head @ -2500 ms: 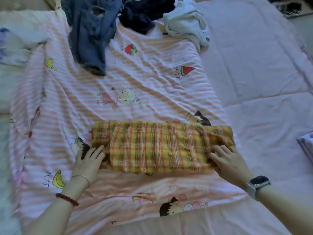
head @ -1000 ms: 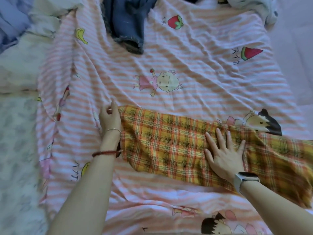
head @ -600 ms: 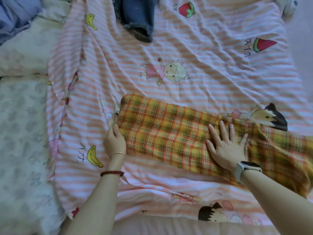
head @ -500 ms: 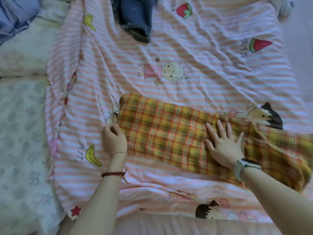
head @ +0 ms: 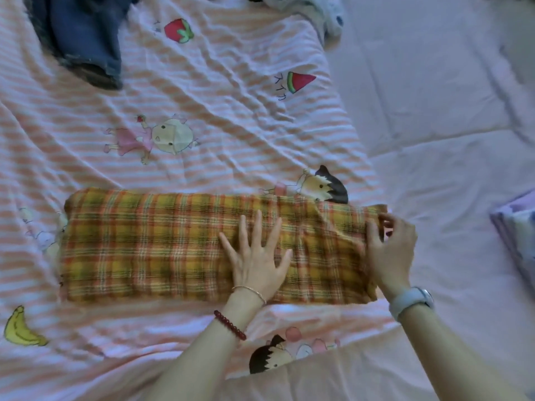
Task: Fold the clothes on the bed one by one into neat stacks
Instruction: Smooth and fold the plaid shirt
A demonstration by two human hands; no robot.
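A bed (head: 434, 96) fills the view, its pale lilac quilted cover bare on the right side; over the left and middle lies a rumpled pink-and-white striped sheet printed with cartoon children and fruit (head: 217, 134), a strawberry, a watermelon slice and a banana among the prints; at the far left edge of the sheet sits a crumpled pair of dark blue denim jeans (head: 84, 39), one hem pointing toward the person; at the top edge, partly out of view, a bunched pale grey-white garment (head: 324, 10) lies where the striped sheet meets the lilac cover; at the right edge a folded lilac cloth with a faint print (head: 518, 235) rests on the cover, cut off by the frame. Across the near middle of the sheet lies the orange-and-yellow plaid cloth folded into a long band (head: 150, 247), running left to right; its left end lies flat, its right end is creased and slightly lifted. The left hand (head: 256, 256), with a thin bangle and a red bead bracelet on the wrist, lies flat on the band right of its middle, fingers straight and spread, pressing it down; the right hand (head: 389, 250), a pale smartwatch on its wrist, has curled fingers and thumb pinching the band's right end.
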